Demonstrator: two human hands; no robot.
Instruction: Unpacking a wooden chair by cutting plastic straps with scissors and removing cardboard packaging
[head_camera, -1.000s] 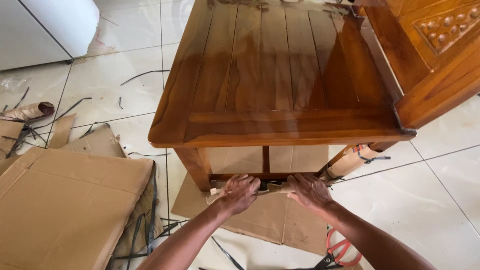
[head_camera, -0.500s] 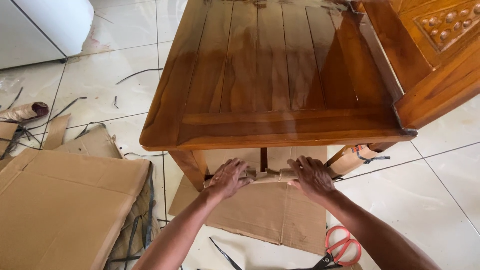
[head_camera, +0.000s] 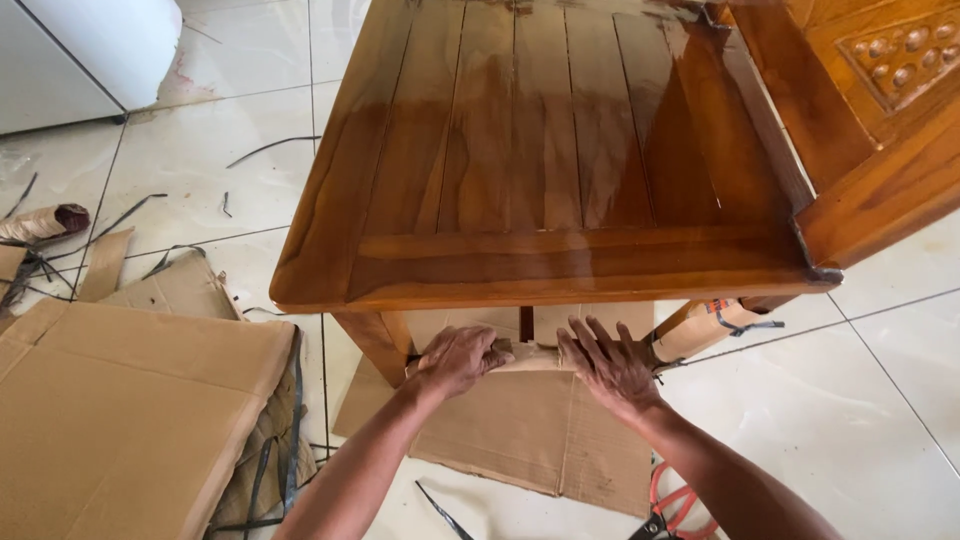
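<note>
A glossy brown wooden table (head_camera: 560, 150) with a slatted top fills the upper middle of the head view. Below its front edge a low crossbar wrapped in brown paper (head_camera: 532, 356) runs between the legs. My left hand (head_camera: 458, 360) grips the wrap at the bar's left end. My right hand (head_camera: 610, 366) lies on the wrap to the right, fingers spread and pressing. The right front leg (head_camera: 705, 330) still wears a cardboard wrap bound with black strap. The bar's ends are hidden behind my hands.
Flattened cardboard (head_camera: 130, 400) lies at left, another sheet (head_camera: 520, 430) under the table. Orange-handled scissors (head_camera: 672, 505) rest on the white tile floor by my right forearm. Black strap offcuts (head_camera: 270, 150), a paper roll (head_camera: 45, 222) and carved wooden furniture (head_camera: 880, 90) surround the spot.
The view has shifted slightly, so the table sits lower and nearer. Both hands stay on the wrapped crossbar; the right hand's fingers have spread wider along it.
</note>
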